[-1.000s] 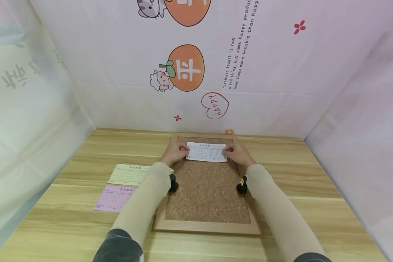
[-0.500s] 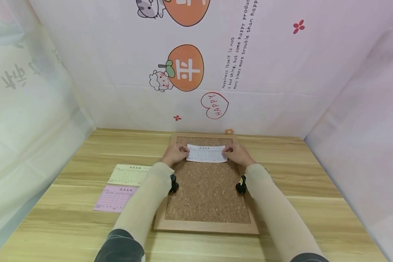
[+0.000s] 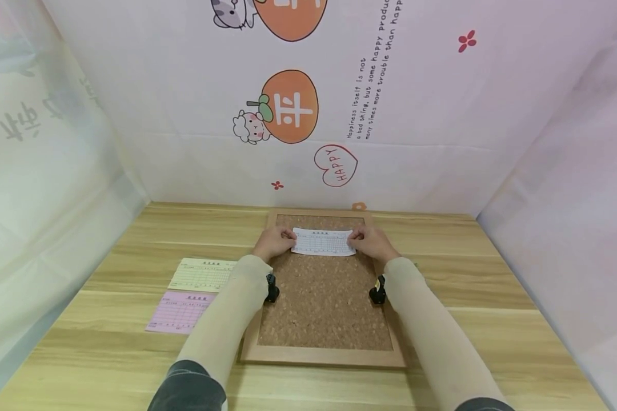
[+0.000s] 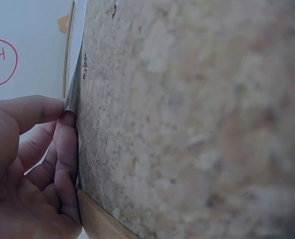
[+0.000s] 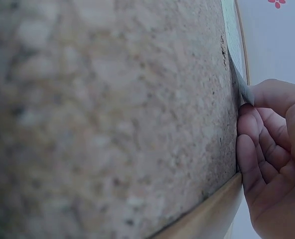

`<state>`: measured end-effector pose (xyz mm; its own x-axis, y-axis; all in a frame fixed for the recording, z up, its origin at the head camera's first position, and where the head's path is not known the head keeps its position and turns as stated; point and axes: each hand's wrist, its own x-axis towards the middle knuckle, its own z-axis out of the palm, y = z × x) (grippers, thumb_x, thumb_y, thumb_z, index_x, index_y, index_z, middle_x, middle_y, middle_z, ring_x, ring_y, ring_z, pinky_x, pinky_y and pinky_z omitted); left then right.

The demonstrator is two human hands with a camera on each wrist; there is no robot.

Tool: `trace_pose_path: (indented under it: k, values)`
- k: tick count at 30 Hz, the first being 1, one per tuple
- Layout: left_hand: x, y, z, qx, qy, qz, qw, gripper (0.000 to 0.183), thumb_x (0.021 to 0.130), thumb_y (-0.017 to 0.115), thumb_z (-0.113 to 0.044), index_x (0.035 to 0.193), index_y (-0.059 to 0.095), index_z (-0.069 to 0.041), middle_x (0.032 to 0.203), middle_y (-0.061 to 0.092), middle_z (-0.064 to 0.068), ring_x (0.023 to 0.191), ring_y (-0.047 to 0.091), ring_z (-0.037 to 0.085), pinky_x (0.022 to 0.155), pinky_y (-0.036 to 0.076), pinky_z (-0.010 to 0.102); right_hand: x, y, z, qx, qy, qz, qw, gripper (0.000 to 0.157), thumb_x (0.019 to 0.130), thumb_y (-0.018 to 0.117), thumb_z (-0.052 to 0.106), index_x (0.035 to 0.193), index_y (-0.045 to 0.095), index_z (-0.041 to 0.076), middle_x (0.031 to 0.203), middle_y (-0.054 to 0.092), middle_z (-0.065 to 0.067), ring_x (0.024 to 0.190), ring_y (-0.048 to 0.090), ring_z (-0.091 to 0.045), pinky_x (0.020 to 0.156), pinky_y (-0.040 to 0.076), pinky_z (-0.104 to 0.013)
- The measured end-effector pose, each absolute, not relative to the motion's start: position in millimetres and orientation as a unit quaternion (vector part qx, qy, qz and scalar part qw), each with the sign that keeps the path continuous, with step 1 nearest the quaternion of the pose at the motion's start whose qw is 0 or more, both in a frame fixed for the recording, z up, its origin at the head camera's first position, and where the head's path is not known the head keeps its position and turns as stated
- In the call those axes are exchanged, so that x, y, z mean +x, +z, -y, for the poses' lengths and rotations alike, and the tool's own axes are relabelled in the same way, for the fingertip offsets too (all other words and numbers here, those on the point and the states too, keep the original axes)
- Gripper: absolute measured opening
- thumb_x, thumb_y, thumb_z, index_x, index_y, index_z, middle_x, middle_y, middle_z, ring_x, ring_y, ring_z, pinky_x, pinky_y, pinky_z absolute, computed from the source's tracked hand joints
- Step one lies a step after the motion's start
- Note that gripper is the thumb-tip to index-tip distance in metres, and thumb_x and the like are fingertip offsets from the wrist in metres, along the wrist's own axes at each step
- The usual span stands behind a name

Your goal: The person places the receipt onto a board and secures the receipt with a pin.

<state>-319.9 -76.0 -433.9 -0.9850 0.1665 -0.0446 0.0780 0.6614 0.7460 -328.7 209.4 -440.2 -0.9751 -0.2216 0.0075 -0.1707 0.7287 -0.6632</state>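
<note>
A white printed form slip (image 3: 323, 242) lies across the upper part of a wood-framed cork board (image 3: 324, 308). My left hand (image 3: 275, 242) pinches its left end between thumb and fingers, and my right hand (image 3: 373, 242) pinches the right end the same way. In the left wrist view the slip's corner (image 4: 73, 84) rises off the cork to the fingertips, while the curled fingers rest at the board's edge. The right wrist view shows the other end of the slip (image 5: 244, 87) bent up a little between thumb and finger.
Left of the board, a yellow form slip (image 3: 200, 275) and a pink form slip (image 3: 180, 311) lie on the wooden table (image 3: 108, 308), partly covered by my left sleeve. A printed white curtain (image 3: 416, 142) stands behind the table, with more hanging at both sides.
Over the last second the white slip has come slightly down the board, nearer to me, with both hands keeping their pinch on its ends. The yellow and pink slips stay put.
</note>
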Motion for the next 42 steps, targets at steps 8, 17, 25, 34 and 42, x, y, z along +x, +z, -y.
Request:
trace_pose_path:
  k: [8,17,25,34,42]
  values:
    - [-319,-433,74,0.069,0.395,-0.915,0.047,0.016,0.092,0.064,-0.012,0.104,0.072,-0.004,0.107,0.067,0.012,0.094,0.058,0.024,0.082,0.047,0.037,-330,-444,-212,-0.128,-0.357,-0.925,0.026,0.013,0.093,0.066,0.013,0.098,0.070,0.002,0.089,0.061,-0.006,0.077,0.052,-0.019,0.065,0.042,-0.029]
    - [-320,-432,73,0.071,0.385,-0.919,0.043,0.016,0.091,0.065,-0.011,0.104,0.072,-0.003,0.104,0.066,0.010,0.093,0.058,0.024,0.082,0.047,0.038,-328,-442,-213,-0.124,-0.350,-0.928,0.034,0.012,0.094,0.067,0.012,0.099,0.071,0.002,0.090,0.060,-0.007,0.075,0.050,-0.019,0.065,0.042,-0.030]
    - [-319,-431,71,0.068,0.383,-0.920,0.041,0.017,0.092,0.065,-0.010,0.105,0.072,-0.002,0.105,0.067,0.011,0.095,0.058,0.025,0.084,0.048,0.039,-329,-441,-215,-0.124,-0.351,-0.927,0.036,0.013,0.095,0.066,0.014,0.100,0.070,0.003,0.089,0.060,-0.006,0.076,0.050,-0.018,0.065,0.041,-0.031]
    - [-322,-427,78,0.067,0.371,-0.923,0.081,0.030,0.092,0.068,-0.014,0.120,0.067,-0.002,0.122,0.063,0.016,0.104,0.058,0.028,0.087,0.049,0.041,-327,-441,-214,-0.124,-0.351,-0.928,0.033,0.013,0.095,0.067,0.015,0.100,0.070,0.003,0.088,0.061,-0.006,0.077,0.051,-0.019,0.066,0.042,-0.030]
    - [-326,-421,88,0.109,0.362,-0.914,0.144,0.047,0.095,0.067,-0.014,0.138,0.054,0.000,0.124,0.059,0.016,0.105,0.055,0.025,0.085,0.048,0.037,-325,-440,-211,-0.118,-0.352,-0.927,0.041,0.015,0.095,0.066,0.015,0.101,0.070,0.002,0.089,0.061,-0.007,0.077,0.051,-0.019,0.067,0.043,-0.031]
